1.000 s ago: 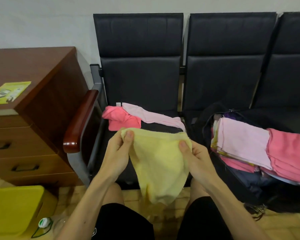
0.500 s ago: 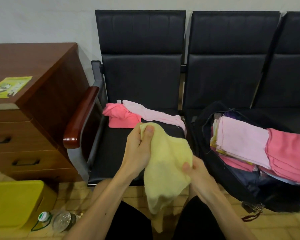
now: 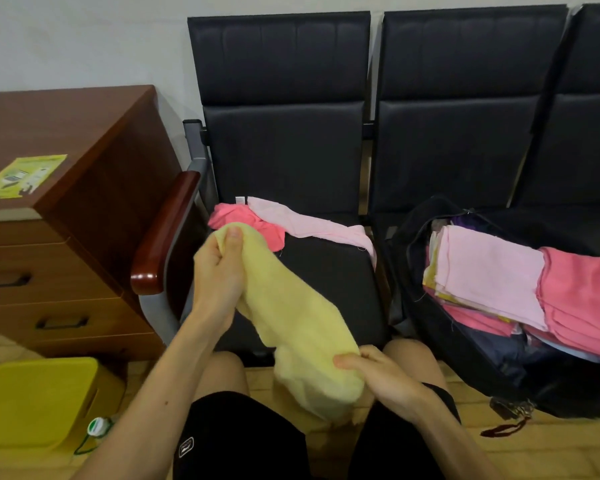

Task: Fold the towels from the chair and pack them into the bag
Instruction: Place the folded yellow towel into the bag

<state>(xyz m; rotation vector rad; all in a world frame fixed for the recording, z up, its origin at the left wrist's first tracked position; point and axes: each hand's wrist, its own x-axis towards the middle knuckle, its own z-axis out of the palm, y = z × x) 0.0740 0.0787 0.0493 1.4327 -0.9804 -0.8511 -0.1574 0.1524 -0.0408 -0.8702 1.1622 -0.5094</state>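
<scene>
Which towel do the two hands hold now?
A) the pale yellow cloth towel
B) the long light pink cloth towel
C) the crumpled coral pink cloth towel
A: the left hand pinches the upper end of the pale yellow cloth towel, the right hand grips its lower end; the coral pink towel and the light pink towel lie on the black padded chair seat.

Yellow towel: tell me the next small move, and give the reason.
Probably bring the right hand up to the left hand, doubling the yellow towel over. Each hand pinches one end, and the cloth stretches bunched between them, not yet folded.
</scene>
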